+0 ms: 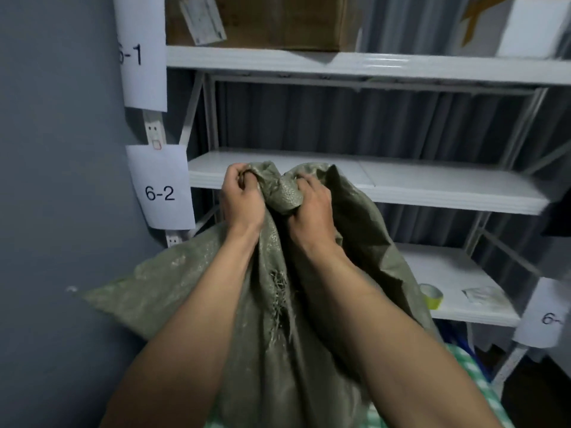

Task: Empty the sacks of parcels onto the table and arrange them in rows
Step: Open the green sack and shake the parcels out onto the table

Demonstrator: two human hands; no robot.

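Sack: we see one olive-green woven sack (355, 230) held up at the centre of the frame, its gathered top bunched at middle-shelf height. The body hangs down to the bottom edge, with a frayed tear between our forearms.
Left hand: our left hand (242, 196) grips the bunched cloth just left of centre, its fingers (238, 174) curled tightly into the fabric.
Right hand: our right hand (310, 208) sits just beside the left, its fingers (304, 182) also curled round a fold of the sack.
Table: a green-and-white checked table (475, 381) shows at the lower right, under the sack's bottom.
Parcels: we cannot tell what the sack holds.
Shelving: white shelving (432, 183) fills the background, from centre to right.
Upper shelf: a cardboard box (278, 23) sits at top centre and a white box (531, 26) at upper right.
Lower shelf: a yellowish tape roll (431, 295) lies at right, just beside the sack's edge.
Labels: paper signs read "6-1" (140, 54) at upper left and "6-2" (160, 186) at mid-left.
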